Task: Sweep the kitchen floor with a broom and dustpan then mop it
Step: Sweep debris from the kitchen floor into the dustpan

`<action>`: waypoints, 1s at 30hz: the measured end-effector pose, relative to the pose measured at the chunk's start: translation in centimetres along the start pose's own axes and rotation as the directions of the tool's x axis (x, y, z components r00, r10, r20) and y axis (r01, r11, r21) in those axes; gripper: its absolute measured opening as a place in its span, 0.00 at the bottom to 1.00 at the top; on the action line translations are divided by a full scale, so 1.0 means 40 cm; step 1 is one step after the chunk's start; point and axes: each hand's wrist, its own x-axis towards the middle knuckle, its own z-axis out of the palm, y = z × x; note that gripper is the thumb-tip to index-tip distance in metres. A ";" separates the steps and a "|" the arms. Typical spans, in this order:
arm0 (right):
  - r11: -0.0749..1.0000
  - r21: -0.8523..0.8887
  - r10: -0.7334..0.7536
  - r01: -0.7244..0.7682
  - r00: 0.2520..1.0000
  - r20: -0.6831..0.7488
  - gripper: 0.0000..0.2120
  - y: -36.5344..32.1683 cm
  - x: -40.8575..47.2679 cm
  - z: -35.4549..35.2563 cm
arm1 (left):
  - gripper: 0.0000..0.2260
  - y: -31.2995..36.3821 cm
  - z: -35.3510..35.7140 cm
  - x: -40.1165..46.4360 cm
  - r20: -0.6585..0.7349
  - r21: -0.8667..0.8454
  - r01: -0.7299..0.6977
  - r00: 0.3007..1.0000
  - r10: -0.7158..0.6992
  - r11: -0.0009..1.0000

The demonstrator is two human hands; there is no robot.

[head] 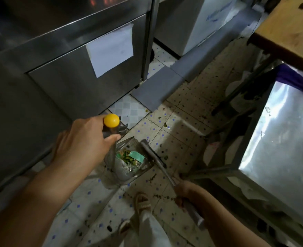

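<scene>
My left hand (86,139) grips the upright handle of the dustpan, just under its yellow end cap (111,120). The grey dustpan (129,168) stands on the tiled floor (179,125) and holds green vegetable scraps and a teal wrapper (137,155). My right hand (184,190) grips the metal broom handle (166,173) low down. The broom head (149,149) sits at the dustpan's right edge. Dark crumbs and leaf bits lie scattered on the tiles around the pan.
A steel cabinet (67,77) with a white paper sheet stands at the left. A steel table (280,139) with legs and a wooden board (289,29) are at the right. A grey floor strip (165,82) runs diagonally. My sandalled foot (143,202) stands below the pan.
</scene>
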 end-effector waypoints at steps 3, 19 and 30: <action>0.998 -0.046 -0.048 0.045 0.997 -0.063 0.09 0.021 -0.032 -0.010 | 0.16 -0.007 -0.008 -0.043 0.026 0.003 0.014 1.000 -0.015 1.000; 0.987 -0.093 -0.152 0.128 0.934 -0.324 0.13 -0.179 0.287 -0.213 | 0.18 0.073 0.130 0.001 0.001 -0.004 0.044 0.999 -0.044 0.999; 0.971 -0.236 -0.069 0.036 0.988 -0.135 0.13 0.026 0.132 -0.073 | 0.14 0.102 0.094 -0.007 0.029 -0.006 0.010 1.000 -0.010 1.000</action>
